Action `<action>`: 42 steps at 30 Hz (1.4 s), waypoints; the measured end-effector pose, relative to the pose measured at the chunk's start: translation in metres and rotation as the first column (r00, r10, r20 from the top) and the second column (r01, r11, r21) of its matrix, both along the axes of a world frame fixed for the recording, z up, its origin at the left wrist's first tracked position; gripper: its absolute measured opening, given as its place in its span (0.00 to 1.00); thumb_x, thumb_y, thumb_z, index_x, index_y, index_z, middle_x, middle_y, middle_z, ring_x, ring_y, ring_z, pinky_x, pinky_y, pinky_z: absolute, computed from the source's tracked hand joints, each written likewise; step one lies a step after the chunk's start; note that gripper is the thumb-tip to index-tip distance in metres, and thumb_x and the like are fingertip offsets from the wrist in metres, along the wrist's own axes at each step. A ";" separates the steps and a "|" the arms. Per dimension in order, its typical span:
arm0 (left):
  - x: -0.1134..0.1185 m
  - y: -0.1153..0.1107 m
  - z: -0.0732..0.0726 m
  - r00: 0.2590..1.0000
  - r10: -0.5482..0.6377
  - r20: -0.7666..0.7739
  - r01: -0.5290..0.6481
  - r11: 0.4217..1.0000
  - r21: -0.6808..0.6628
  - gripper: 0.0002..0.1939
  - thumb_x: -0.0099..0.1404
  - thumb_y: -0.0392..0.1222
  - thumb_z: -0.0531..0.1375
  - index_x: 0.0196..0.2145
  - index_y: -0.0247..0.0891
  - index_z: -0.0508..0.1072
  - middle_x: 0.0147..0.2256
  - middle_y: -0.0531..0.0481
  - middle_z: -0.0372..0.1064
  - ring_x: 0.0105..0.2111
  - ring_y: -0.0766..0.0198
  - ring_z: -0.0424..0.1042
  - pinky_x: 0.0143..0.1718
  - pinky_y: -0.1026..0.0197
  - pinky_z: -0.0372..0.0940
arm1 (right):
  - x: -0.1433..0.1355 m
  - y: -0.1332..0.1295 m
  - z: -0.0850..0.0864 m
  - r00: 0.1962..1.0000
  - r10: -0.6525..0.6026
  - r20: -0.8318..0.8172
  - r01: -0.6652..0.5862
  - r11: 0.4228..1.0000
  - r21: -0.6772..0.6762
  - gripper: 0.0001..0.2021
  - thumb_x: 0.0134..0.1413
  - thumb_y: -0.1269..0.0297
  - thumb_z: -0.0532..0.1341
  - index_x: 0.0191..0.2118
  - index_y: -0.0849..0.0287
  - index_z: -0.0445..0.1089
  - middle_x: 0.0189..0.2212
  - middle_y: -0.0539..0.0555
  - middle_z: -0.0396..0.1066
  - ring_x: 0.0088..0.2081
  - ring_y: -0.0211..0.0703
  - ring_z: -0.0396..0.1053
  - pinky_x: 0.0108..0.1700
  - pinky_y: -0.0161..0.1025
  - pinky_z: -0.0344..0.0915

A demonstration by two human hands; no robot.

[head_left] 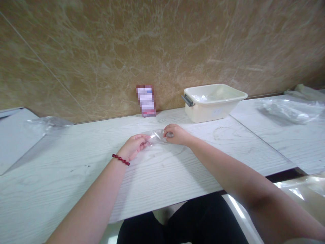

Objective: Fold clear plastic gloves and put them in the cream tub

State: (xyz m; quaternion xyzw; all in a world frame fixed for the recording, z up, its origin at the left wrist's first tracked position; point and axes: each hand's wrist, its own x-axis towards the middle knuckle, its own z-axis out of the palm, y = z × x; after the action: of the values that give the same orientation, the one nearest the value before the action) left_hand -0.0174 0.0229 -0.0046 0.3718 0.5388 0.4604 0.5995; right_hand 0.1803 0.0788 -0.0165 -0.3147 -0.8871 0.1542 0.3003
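Note:
Between my two hands, just above or on the white wood-grain table, stretches a clear plastic bag. My left hand, with a dark red bead bracelet at the wrist, pinches the bag's left end. The fingers of my right hand are curled round the other end, where some plastic bunches up at the fingertips. Whether anything lies inside the bag is too unclear to tell.
A cream plastic bin with a grey handle stands against the marble wall. A blurred-out phone-like object leans there too. Loose clear plastic lies far right; a white box and more plastic are left.

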 end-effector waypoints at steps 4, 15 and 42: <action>0.000 0.000 0.002 0.996 0.000 0.090 0.003 0.999 -0.032 0.09 0.54 0.34 0.51 0.27 0.28 0.69 0.28 0.44 0.69 0.28 0.67 0.68 0.31 0.64 0.65 | 0.000 -0.001 0.002 1.000 -0.022 0.010 0.022 1.000 -0.008 0.09 0.34 0.76 0.56 0.26 0.59 0.70 0.27 0.51 0.67 0.35 0.38 0.64 0.41 0.33 0.58; -0.001 0.000 -0.001 0.999 0.021 -0.044 -0.023 0.999 -0.033 0.09 0.49 0.26 0.57 0.31 0.31 0.69 0.31 0.47 0.69 0.28 0.70 0.69 0.32 0.69 0.65 | 0.003 -0.011 0.006 0.998 0.001 0.058 -0.006 0.996 0.086 0.24 0.32 0.55 0.63 0.40 0.58 0.64 0.39 0.55 0.62 0.44 0.44 0.58 0.47 0.43 0.51; 0.019 -0.014 0.003 0.995 -0.029 -0.092 0.030 0.999 0.010 0.24 0.47 0.28 0.58 0.44 0.33 0.64 0.39 0.44 0.67 0.31 0.66 0.69 0.36 0.62 0.64 | -0.025 -0.049 0.012 0.986 0.010 0.169 -0.012 1.000 0.010 0.25 0.50 0.54 0.50 0.53 0.63 0.53 0.54 0.60 0.51 0.56 0.46 0.44 0.54 0.46 0.44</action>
State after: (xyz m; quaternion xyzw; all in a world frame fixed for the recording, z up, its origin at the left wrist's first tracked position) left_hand 0.0019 0.0085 -0.0016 0.4039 0.5575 0.4371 0.5788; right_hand 0.1557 0.0296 -0.0042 -0.3203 -0.9119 0.1238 0.2248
